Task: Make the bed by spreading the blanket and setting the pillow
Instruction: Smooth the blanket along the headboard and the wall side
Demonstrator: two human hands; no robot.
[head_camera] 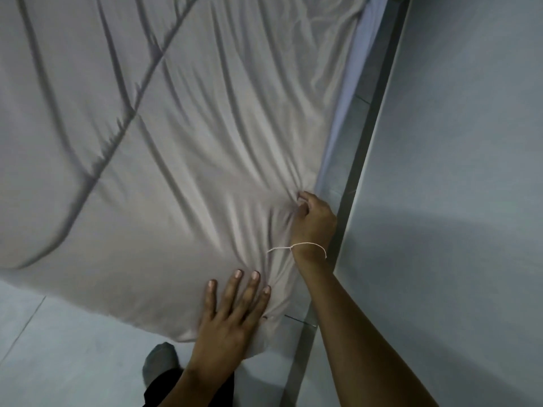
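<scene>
A pale grey quilted blanket (152, 148) covers the bed and fills most of the view, with dark stitched seams and many creases running toward its right edge. My right hand (313, 221) is shut on a bunch of the blanket at that right edge, next to the wall; a thin white string circles its wrist. My left hand (232, 315) lies flat with fingers spread on the blanket's near corner, pressing it down. No pillow is in view.
A light wall (455, 142) rises along the right, with a dark skirting strip (370, 136) and a narrow gap beside the bed. Pale tiled floor (58, 362) lies below. My socked foot (160, 362) stands by the near corner.
</scene>
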